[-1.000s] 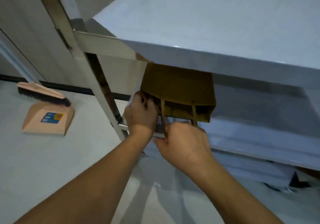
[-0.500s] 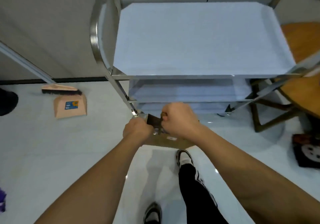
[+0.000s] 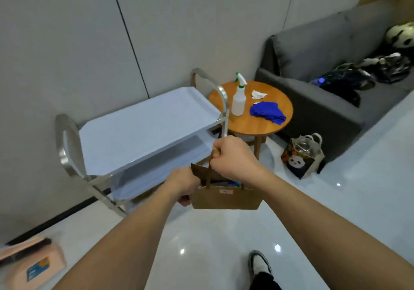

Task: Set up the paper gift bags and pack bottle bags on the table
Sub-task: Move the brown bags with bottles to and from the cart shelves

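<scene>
A brown paper gift bag (image 3: 226, 199) hangs in the air in front of me, just off the near corner of the steel cart (image 3: 143, 124). My right hand (image 3: 233, 157) grips its paper handles from above. My left hand (image 3: 183, 185) holds the bag's left side and upper edge. The bag's mouth gapes a little and something blue shows inside. A small white label sits on its near face. The cart's top shelf, covered in white, is bare.
A round wooden table (image 3: 264, 124) behind the cart carries a spray bottle (image 3: 238, 99), a blue cloth (image 3: 267, 112) and a crumpled tissue. A grey sofa (image 3: 313, 101) stands to the right, a panda-print bag (image 3: 301, 157) on the floor beside it. A dustpan with brush (image 3: 31, 265) lies at lower left.
The bag has come out from the cart's lower shelf and been lifted clear. I have stood up and turned to the right, so the round table and sofa are in view.
</scene>
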A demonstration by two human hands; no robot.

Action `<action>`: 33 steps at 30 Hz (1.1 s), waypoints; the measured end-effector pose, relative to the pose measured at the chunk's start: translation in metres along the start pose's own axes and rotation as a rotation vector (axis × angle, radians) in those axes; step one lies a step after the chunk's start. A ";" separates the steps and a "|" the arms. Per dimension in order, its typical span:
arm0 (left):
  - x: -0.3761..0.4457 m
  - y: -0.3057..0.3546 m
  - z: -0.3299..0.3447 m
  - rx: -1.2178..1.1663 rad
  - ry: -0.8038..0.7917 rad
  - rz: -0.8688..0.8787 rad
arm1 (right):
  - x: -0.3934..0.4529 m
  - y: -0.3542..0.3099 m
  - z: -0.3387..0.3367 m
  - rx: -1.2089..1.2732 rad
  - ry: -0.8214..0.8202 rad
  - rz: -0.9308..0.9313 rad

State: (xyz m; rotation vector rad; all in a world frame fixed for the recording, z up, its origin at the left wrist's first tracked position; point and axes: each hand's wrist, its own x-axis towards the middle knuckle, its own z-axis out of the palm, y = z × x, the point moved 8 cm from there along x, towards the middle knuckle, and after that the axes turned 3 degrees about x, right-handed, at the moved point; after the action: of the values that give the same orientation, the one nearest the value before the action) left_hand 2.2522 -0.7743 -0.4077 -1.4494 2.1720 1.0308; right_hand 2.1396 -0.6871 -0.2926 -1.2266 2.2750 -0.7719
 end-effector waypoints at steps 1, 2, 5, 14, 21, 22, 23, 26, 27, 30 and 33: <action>-0.006 0.024 -0.003 0.011 -0.001 0.025 | -0.008 0.003 -0.027 -0.010 0.037 -0.010; -0.010 0.048 -0.004 0.023 0.000 0.058 | -0.016 0.006 -0.052 -0.017 0.071 -0.021; -0.022 0.131 -0.002 0.101 0.015 0.176 | -0.037 0.034 -0.124 -0.010 0.172 -0.016; -0.052 0.405 0.112 0.519 -0.041 0.499 | -0.116 0.212 -0.301 0.086 0.461 0.229; -0.102 0.584 0.265 0.694 -0.100 0.763 | -0.200 0.367 -0.402 0.107 0.601 0.453; -0.109 0.605 0.287 0.718 -0.121 0.800 | -0.212 0.388 -0.411 0.097 0.616 0.496; -0.118 0.624 0.308 0.749 -0.145 0.840 | -0.223 0.410 -0.418 0.091 0.632 0.541; -0.146 0.674 0.368 0.882 -0.173 0.981 | -0.257 0.475 -0.434 0.113 0.669 0.693; -0.152 0.688 0.387 0.922 -0.177 1.018 | -0.268 0.496 -0.437 0.129 0.680 0.741; -0.161 0.726 0.451 1.014 -0.264 1.085 | -0.301 0.553 -0.446 0.167 0.726 0.863; -0.169 0.760 0.515 1.130 -0.361 1.146 | -0.332 0.603 -0.451 0.196 0.772 0.974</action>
State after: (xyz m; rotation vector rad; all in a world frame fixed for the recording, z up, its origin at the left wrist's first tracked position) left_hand 1.5828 -0.1251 -0.3626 0.4913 2.4681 0.0760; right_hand 1.6675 -0.0131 -0.3126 0.4182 2.8074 -1.0994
